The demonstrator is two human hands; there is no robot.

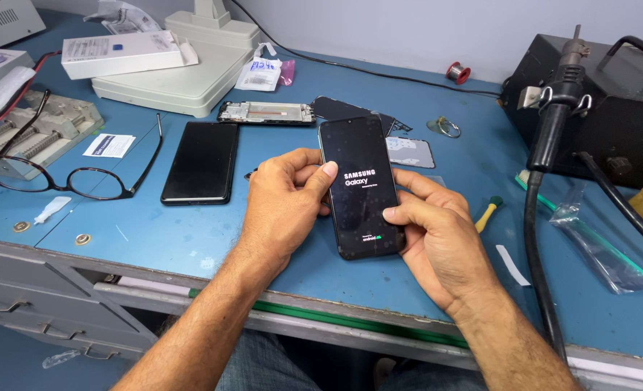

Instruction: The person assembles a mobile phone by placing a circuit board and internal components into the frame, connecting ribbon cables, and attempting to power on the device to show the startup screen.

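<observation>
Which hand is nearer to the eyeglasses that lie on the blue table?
Left. The left hand holds the phone just right of the eyeglasses; the right hand grips the phone's far side, farther away.

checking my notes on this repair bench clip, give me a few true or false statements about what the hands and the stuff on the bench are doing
1. Both hands hold the black phone, the left hand on its left edge and the right hand on its right edge. True.
2. The held phone's screen is dark and blank. False: it is lit and shows a start-up screen.
3. A second black phone lies flat on the blue bench, left of the hands. True.
4. The glasses are folded shut on top of the white box. False: they lie open on the bench, near its left end.
5. A yellow-handled tool lies right of the right hand. True.
</observation>
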